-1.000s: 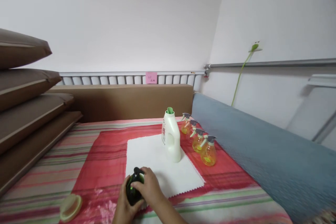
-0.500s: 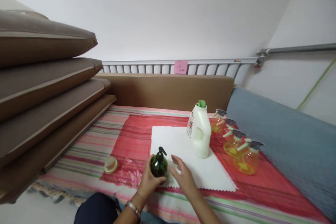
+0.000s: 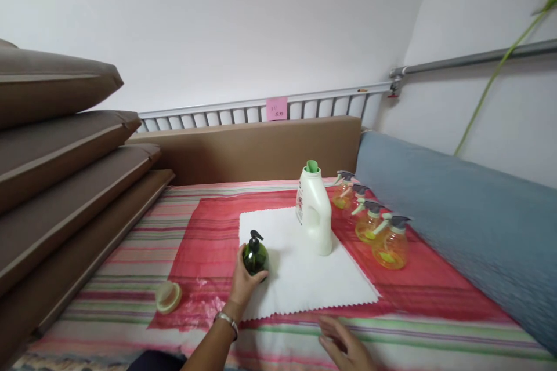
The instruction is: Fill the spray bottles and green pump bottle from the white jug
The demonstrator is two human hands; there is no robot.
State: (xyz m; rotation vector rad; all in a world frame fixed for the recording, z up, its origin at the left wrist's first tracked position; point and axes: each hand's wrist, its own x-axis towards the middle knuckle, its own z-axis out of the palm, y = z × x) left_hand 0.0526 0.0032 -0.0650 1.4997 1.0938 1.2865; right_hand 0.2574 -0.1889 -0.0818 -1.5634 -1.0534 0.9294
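A round dark green pump bottle [image 3: 256, 256] with a black pump head stands upright at the left part of a white cloth [image 3: 296, 295]. Wrapped around its left and front side is my left hand [image 3: 244, 279], with a bracelet on the wrist. My right hand [image 3: 343, 345] is apart from the bottle, low over the striped cloth, fingers loosely spread and holding nothing. Behind, on the white cloth, stands a large white jug [image 3: 319, 217] with a green insert in its uncapped mouth.
Several clear spray bottles [image 3: 390, 246] with yellow-orange liquid line the right side on a red sheet [image 3: 435, 278]. A pale round lid [image 3: 168, 297] lies at left. Brown cushions [image 3: 65, 185] are stacked left; a blue padded piece [image 3: 456, 203] bounds the right.
My right hand has drawn back from beside the pump bottle toward the lower right. My left hand stays on the bottle. The camera view has turned slightly to the right.
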